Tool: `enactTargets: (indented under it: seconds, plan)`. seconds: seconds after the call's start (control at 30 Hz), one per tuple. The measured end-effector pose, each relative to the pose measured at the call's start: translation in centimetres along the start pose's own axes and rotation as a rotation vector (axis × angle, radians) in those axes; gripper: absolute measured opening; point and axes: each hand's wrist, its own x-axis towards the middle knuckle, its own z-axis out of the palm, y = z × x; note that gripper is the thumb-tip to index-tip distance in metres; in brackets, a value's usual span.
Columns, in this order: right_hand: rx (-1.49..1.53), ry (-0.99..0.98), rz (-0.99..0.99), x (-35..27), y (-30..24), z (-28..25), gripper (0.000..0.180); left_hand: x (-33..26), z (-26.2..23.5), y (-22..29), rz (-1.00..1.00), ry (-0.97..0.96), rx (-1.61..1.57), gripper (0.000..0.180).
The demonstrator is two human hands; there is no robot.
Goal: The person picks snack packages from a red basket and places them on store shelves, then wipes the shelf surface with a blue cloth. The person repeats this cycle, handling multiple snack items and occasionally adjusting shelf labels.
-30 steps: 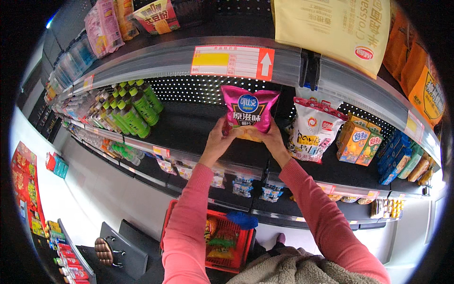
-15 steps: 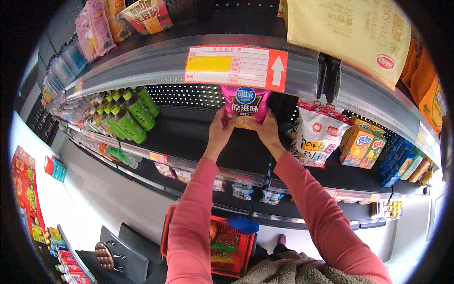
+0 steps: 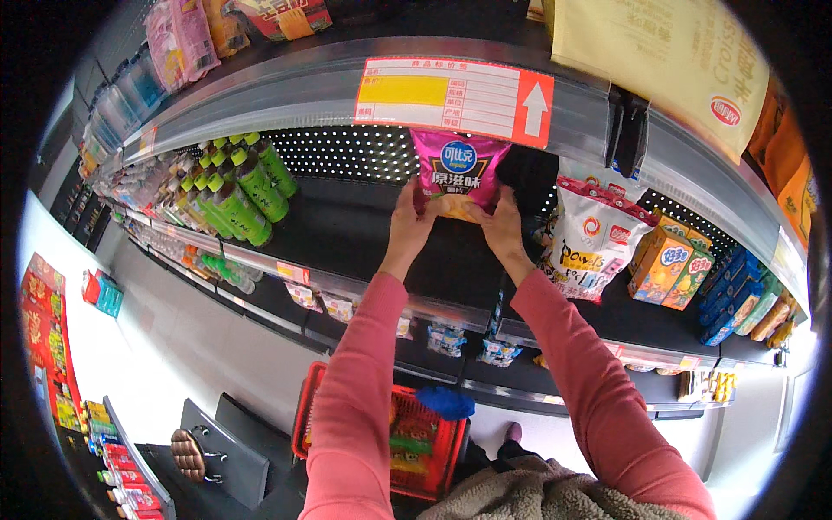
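Note:
A magenta bag of potato chips (image 3: pixel 459 165) stands upright on the black shelf, its top partly hidden behind the shelf edge above. My left hand (image 3: pixel 411 224) grips its lower left side, and my right hand (image 3: pixel 503 227) has its lower right side. Both thumbs lie across the front near the yellowish bottom; the fingers behind the bag are hidden. To the right of my right hand, apart from it, is a white and red snack bag (image 3: pixel 598 238). Above the chips, a red and white price label with a yellow field (image 3: pixel 452 100) hangs on the shelf edge.
Green bottles (image 3: pixel 243 195) fill the shelf at left; orange and green boxes (image 3: pixel 672 267) stand at right. Small packets (image 3: pixel 446 340) sit on a lower shelf. Below my arms is a red basket (image 3: pixel 309 403) with packages inside and a blue item (image 3: pixel 446 403) at its rim.
The view has shifted, so the shelf's left and middle sit slightly higher and further right. My thumbs have moved apart along the bag's bottom; both hands remain at its sides.

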Motion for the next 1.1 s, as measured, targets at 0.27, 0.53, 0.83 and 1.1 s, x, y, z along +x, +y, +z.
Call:
enactTargets:
  seconds: [0.27, 0.53, 0.83, 1.1]
  plan:
    - [0.242, -0.014, -0.143, -7.4, -4.0, -4.9, 0.05, -10.7, -5.2, 4.0, -0.009, 0.206, -0.19, 0.05]
    - [0.189, -0.559, -0.282, -19.4, -8.2, -11.8, 0.03, -38.2, -10.1, -2.7, -0.542, 0.405, -0.096, 0.02]
    - [0.206, -0.895, -0.235, -29.2, -5.0, -13.0, 0.021, -60.2, -6.8, -7.5, -1.239, 0.01, 0.192, 0.052]
    - [0.13, -0.93, -0.135, -31.3, -3.5, -15.6, 0.021, -58.1, -4.3, -9.7, -1.464, -0.138, 0.289, 0.068]
